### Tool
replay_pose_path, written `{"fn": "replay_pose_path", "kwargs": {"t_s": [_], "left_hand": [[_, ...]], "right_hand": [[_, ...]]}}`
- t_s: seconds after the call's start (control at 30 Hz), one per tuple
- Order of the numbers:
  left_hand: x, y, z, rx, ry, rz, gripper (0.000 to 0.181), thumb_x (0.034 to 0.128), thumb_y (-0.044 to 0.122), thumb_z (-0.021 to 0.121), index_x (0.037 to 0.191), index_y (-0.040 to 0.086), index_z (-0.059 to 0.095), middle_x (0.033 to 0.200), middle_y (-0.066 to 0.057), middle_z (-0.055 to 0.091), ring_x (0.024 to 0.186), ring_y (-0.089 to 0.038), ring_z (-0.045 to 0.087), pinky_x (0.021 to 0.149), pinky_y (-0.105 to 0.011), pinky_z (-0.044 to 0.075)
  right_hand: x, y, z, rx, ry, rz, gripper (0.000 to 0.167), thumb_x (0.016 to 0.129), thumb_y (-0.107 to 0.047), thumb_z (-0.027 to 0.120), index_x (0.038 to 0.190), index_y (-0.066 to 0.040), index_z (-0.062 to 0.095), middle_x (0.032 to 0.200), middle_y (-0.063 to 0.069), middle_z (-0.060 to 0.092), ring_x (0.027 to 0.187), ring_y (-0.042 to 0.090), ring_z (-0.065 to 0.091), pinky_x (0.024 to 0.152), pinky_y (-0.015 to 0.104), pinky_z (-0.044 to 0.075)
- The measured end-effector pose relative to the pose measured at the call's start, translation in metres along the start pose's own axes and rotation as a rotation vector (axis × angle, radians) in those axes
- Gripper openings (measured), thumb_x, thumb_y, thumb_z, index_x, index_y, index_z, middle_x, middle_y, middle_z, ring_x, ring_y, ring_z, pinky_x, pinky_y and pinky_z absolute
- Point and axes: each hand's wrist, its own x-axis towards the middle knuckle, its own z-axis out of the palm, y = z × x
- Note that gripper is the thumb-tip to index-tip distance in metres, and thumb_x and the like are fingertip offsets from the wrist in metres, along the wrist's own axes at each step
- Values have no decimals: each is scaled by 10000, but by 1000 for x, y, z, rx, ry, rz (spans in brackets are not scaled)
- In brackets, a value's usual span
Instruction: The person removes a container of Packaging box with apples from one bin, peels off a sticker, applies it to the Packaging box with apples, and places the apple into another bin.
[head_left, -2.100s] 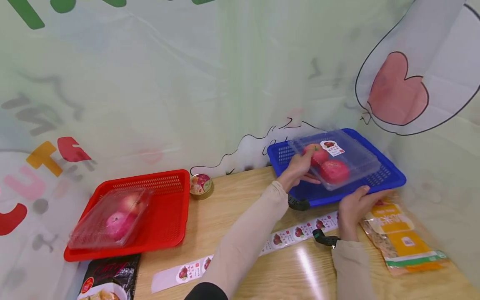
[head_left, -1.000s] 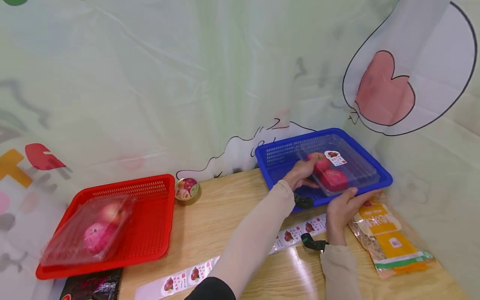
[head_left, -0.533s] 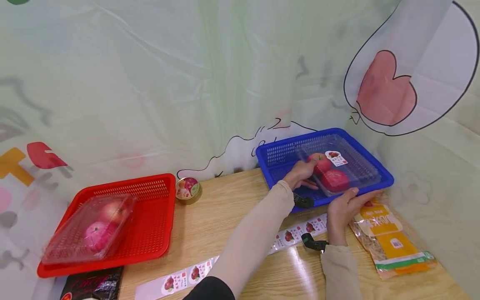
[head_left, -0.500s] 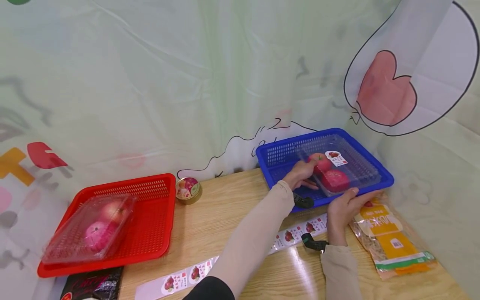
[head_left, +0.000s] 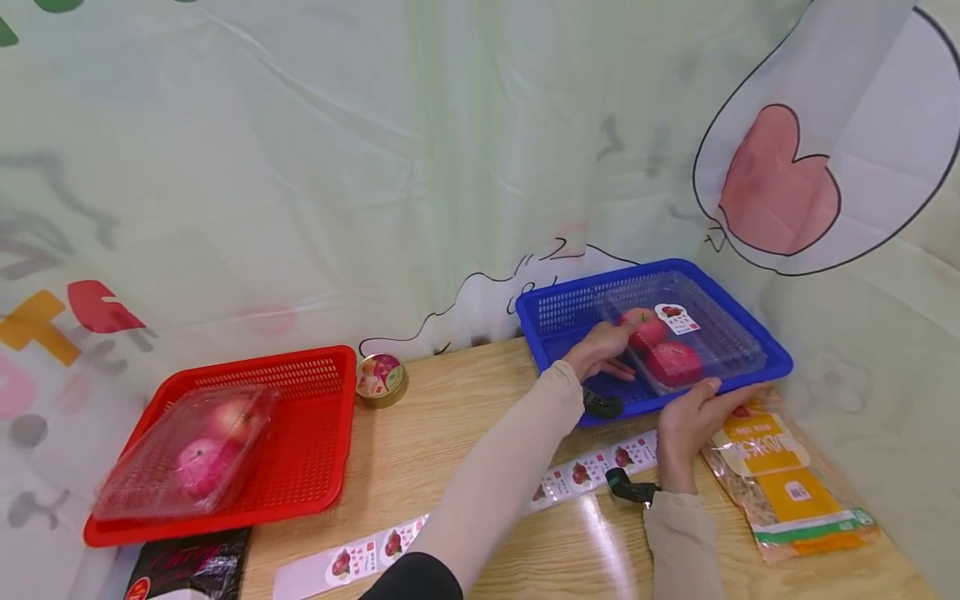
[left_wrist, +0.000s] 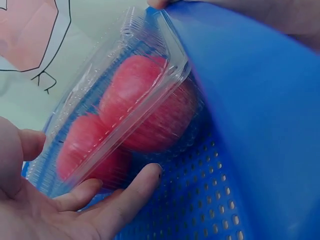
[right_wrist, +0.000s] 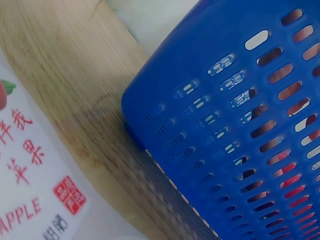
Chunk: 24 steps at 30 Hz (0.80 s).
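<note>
In the head view, a clear plastic box (head_left: 727, 333) with two red apples (head_left: 672, 364) and a white sticker (head_left: 677, 318) on its lid lies in a blue basket (head_left: 542, 357). My left hand (head_left: 602, 348) holds the box's left edge, thumb on top, fingers low along its side. The left wrist view shows that thumb (left_wrist: 31, 145) and the apples (left_wrist: 145, 110) through the plastic. At the basket's front rim is my right hand (head_left: 688, 421), thumb at the rim and fingers outside the wall. The right wrist view shows the basket's slotted wall (right_wrist: 165, 95), not the hand.
A red basket (head_left: 315, 450) on the left holds another clear box (head_left: 150, 483) with apples. Beside it stands a small round tin (head_left: 381, 379). A sticker strip (head_left: 375, 552) crosses the wooden table (head_left: 442, 425). Orange-labelled bag (head_left: 795, 492) lies right; black packet (head_left: 187, 562) lies front left.
Since the oldest frame, my left hand has lowered the box from above the blue basket into it. My right hand stays at the rim. Lately only the head view shifts slightly.
</note>
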Motion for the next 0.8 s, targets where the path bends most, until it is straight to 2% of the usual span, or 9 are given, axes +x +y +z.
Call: {"fn": "replay_pose_path", "kwargs": {"t_s": [0.17, 0.3, 0.47, 0.63, 0.8], "left_hand": [[-6, 4, -11, 2, -17, -7, 560, 1114, 325, 516, 1462, -107, 448, 1144, -341, 626, 1024, -571, 720, 884, -575, 618], [-11, 12, -22, 22, -17, 12, 612, 1112, 356, 526, 1510, -95, 414, 1250, -397, 636, 1025, -547, 732, 860, -549, 629], [-17, 23, -40, 28, -50, 50, 606, 1119, 377, 519, 1541, -51, 441, 1374, -386, 610, 1081, -527, 723, 834, -497, 648], [-34, 34, -65, 27, -65, 111, 592, 1127, 370, 496, 1462, -118, 505, 1327, -328, 669, 1126, -530, 704, 822, -474, 655], [-60, 42, -89, 28, -29, 193, 553, 1135, 371, 475, 1362, -126, 560, 1213, -290, 730, 1082, -509, 732, 794, -468, 662]], "right_hand": [[1, -1, 3, 7, 0, 7, 735, 1141, -324, 339, 1695, -102, -91, 1802, 43, -75, 1617, 3, 10, 1210, 30, 15], [3, -2, 2, 34, -1, 28, 741, 1139, -350, 342, 1699, -137, -95, 1802, 12, -91, 1613, -13, 14, 1217, 39, 20], [10, -2, 0, 27, -3, 79, 746, 1138, -393, 334, 1701, -184, -108, 1798, -23, -116, 1613, -17, 31, 1230, 62, 29], [19, -2, 1, 23, -7, 113, 750, 1136, -415, 330, 1700, -206, -118, 1798, -48, -112, 1606, -31, 45, 1225, 56, 36], [30, -1, 4, 49, -5, 145, 745, 1138, -406, 333, 1699, -222, -122, 1796, -76, -101, 1597, -44, 54, 1211, 38, 42]]}}
